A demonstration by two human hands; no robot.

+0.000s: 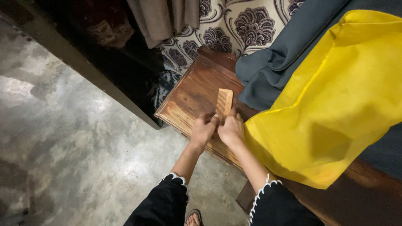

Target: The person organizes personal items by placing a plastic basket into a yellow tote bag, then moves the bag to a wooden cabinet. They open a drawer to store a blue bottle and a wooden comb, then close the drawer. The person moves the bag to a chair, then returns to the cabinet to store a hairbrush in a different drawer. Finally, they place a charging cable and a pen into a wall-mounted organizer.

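The person is standing at the corner of a wooden table (188, 94), both arms reaching down in black sleeves (167, 201) with white scalloped cuffs. The two hands are meeting over a wooden comb (224, 101), which is lying on the tabletop near its front edge, teeth toward the left. The left hand (204, 129) is curling its fingers and pinching the comb's near end from the left side. The right hand (231, 127) is closing on the same end from the right, fingers bent and touching the comb. The hands are sitting just beside each other, knuckles almost touching. A yellow cloth (335, 100) is spreading over the table just right of the right hand, lying over a grey-blue cloth (276, 62). A patterned fabric (234, 27) is hanging behind the table, and a grey concrete floor (63, 146) is stretching off to the left.
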